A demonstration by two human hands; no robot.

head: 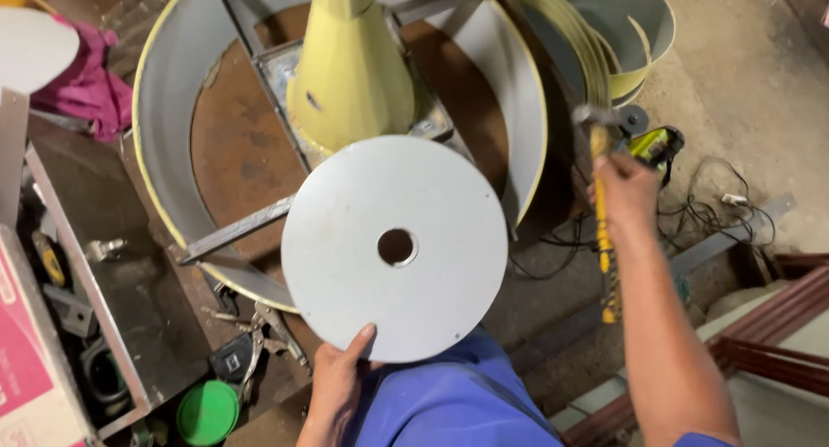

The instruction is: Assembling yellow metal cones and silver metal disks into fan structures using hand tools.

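Left hand (pixel 338 380): its grip pinches the lower rim of a grey disc (pixel 345 240), which extends up and away from the fingers. Right hand (pixel 623 188): grip pressed closed around a yellow-handled hammer (pixel 602 231), held well right of the disc.

Brightness: even and moderate, brightest on the grey disc (pixel 395 248) at centre.
Source: soft light from above, slightly right; floor at upper right is pale and washed.
Shadows: dark under the bench at lower left and below the disc; soft edges.
Glare: mild sheen on the yellow cone (pixel 350 67) at top centre.
Blur: hammer (pixel 601 214) and right hand (pixel 626 192) at right are motion-smeared.
Focus: disc and left hand (pixel 337 382) crisp.
Distortion: wide-angle bending toward the corners.
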